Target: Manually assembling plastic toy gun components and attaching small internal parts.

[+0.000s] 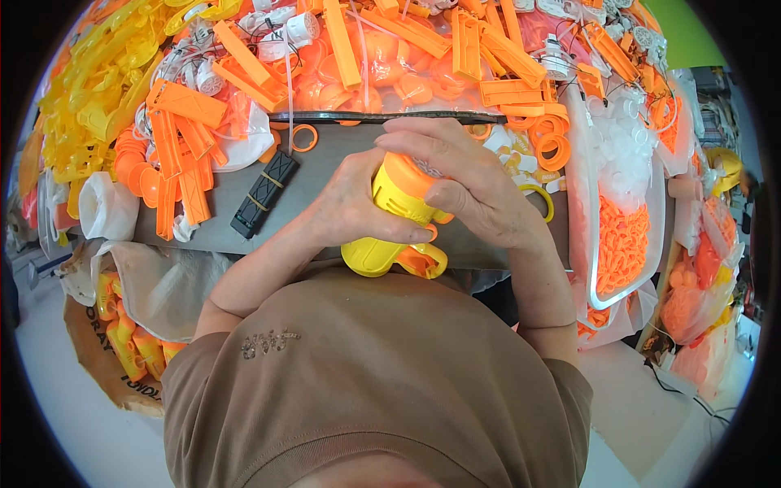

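Left hand (342, 203) is clamped around a yellow-and-orange toy (392, 195), thumb across its near side; the right hand (480, 187) arches over the toy's orange end, fingers across the top and thumb beside the rim, though I cannot tell whether it grips or only rests there. The toy is between the two hands, tilted, above the near edge of a grey table (221, 195) and just in front of the person's brown shirt (382, 358). Left of the hands, a black bar (264, 195) with bands around it lies on the table. Orange bars (342, 45) are heaped along the far side, with yellow parts (98, 106) at far left. Orange rings (553, 146) lie beyond the right hand, near a yellow ring (543, 195). Farther right, a white tub (579, 195) holds clear pieces (622, 146) and small orange pieces (622, 244). At lower left, a brown sack (96, 346) holds yellow-and-orange parts (146, 350).
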The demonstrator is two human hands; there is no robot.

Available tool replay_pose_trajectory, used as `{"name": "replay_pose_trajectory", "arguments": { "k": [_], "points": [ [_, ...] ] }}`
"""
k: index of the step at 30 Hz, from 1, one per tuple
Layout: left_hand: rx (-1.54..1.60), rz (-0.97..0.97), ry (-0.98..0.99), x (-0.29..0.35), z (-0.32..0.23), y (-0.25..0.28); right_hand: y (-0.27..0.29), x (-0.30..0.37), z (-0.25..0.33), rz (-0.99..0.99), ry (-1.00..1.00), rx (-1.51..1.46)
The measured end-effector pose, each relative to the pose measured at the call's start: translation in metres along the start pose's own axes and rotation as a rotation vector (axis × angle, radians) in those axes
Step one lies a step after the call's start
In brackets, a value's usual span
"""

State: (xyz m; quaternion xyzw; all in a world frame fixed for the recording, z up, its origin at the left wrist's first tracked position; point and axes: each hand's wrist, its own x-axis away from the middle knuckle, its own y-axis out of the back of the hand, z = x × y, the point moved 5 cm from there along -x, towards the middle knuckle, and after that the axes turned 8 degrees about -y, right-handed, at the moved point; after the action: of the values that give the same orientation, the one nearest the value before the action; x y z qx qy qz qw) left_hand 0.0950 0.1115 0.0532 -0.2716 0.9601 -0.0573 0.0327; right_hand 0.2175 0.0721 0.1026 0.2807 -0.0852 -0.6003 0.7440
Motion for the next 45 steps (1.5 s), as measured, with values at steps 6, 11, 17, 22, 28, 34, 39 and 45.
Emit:
{"name": "replay_pose_trajectory", "arguments": {
  "k": [6,11,17,22,28,34,39,45],
  "points": [
    [0.115,-0.066,0.002,0.003,0.002,0.001,-0.002,-0.001,-0.005,0.023,0.005,-0.003],
    [0.016,-0.03,-0.019,0.01,0.001,0.002,-0.009,-0.001,-0.006,0.032,0.056,-0.03],
    [0.057,0.005,0.009,0.014,0.0,-0.003,-0.015,0.0,0.0,0.073,0.136,-0.077],
    [0.131,-0.022,0.048,0.017,0.02,-0.001,-0.024,0.006,-0.018,0.073,0.009,-0.32],
    [0.216,-0.031,0.033,0.024,0.031,-0.003,-0.03,0.008,-0.017,0.126,-0.016,-0.284],
    [0.038,-0.097,-0.108,0.024,0.023,-0.007,-0.029,0.013,-0.024,0.053,0.127,-0.149],
    [0.125,-0.111,-0.106,0.028,0.019,-0.007,-0.027,0.027,-0.013,-0.186,0.079,0.059],
    [0.165,-0.212,-0.061,0.029,0.028,0.0,-0.036,0.048,-0.007,-0.412,-0.018,0.022]
  ]
}}
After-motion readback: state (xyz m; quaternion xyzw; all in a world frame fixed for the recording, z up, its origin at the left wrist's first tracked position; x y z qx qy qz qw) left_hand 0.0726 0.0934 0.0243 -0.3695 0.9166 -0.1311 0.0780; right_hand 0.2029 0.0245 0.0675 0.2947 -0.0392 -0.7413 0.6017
